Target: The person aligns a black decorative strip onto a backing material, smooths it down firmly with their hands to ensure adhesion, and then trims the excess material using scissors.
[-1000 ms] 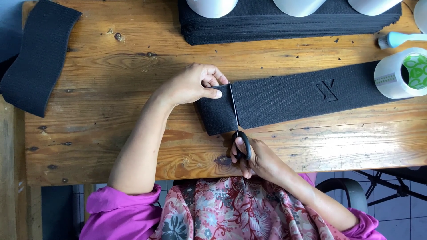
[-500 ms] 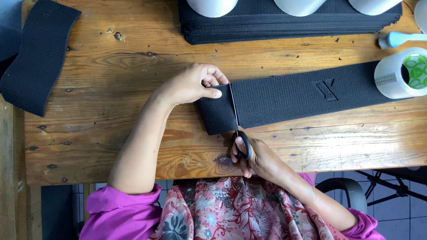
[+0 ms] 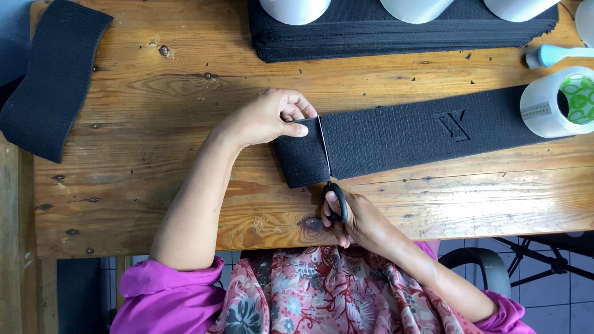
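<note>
Head cam, looking down on a wooden worktop [image 3: 154,204]. Left hand [image 3: 272,117] pinches the top corner of the short end piece of a wide black elastic band [image 3: 421,133], fingers closed on it just left of the cut line. Right hand [image 3: 356,219] is closed around the black scissors [image 3: 331,185], fingers thru the loops, blades running up across the band's width. Band lies flat across the worktop, its far end touching a white tape roll [image 3: 557,102] at right. Stack of cut black strips [image 3: 402,34] at the top edge, another black piece [image 3: 52,83] draped off the left corner. To cut well, in my view: keep the band taut w/ the left hand, blades square to the edge, finish in one smooth close so the end isn't jagged, thumb clear of the blade path.
</note>
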